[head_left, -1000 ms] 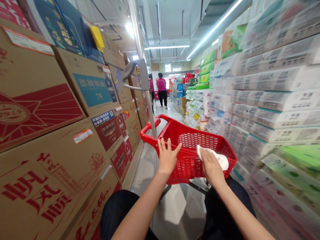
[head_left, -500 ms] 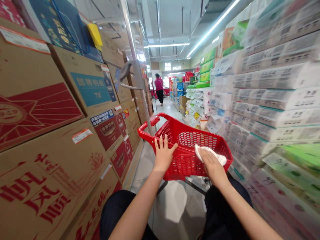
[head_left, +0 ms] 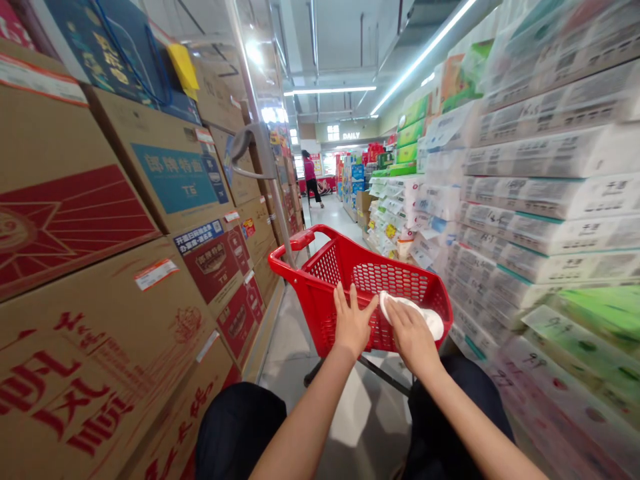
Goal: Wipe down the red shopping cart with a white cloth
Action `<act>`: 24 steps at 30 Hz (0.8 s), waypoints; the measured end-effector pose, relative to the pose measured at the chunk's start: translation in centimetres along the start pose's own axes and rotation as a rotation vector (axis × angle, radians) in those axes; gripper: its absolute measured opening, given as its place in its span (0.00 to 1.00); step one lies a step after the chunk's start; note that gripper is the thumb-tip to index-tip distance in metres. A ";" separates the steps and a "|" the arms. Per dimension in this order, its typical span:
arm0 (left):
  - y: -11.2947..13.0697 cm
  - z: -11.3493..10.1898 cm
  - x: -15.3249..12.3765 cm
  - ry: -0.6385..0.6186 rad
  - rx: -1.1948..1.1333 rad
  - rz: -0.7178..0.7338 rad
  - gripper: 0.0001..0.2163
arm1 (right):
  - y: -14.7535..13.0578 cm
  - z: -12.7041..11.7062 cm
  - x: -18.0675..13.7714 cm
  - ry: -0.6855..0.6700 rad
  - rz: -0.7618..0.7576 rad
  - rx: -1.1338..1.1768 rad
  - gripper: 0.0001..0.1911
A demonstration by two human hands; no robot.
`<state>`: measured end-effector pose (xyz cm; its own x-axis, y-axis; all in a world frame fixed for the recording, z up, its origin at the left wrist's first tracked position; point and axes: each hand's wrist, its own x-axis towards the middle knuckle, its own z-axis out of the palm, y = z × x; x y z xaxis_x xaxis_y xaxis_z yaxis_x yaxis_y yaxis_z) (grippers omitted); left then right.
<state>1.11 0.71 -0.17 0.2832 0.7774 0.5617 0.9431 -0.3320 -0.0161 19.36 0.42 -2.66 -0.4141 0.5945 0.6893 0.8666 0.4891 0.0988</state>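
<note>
The red cart (head_left: 320, 293) stands on the floor (head_left: 294, 333) between stacked cartons (head_left: 100, 280) and wrapped packs (head_left: 540, 193). The right hand (head_left: 413, 339) holds a white cloth (head_left: 435, 324), fingers laid over it, at the cart's near edge towards its right corner. The left hand (head_left: 353, 328), fingers spread wide, lies along the same edge, just left of the cloth.

The forearms (head_left: 313, 413) are bare, the trousers (head_left: 237, 433) dark.
</note>
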 end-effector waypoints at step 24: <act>-4.9 1.0 1.9 -0.052 -0.168 -0.289 0.28 | 0.8 -1.5 -5.5 -0.014 0.086 0.212 0.35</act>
<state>-2.76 4.36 0.11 0.0211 0.8770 0.4800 0.9451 -0.1741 0.2766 22.74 -3.42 -5.30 -0.3463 0.6481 0.6783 0.8215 0.5587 -0.1143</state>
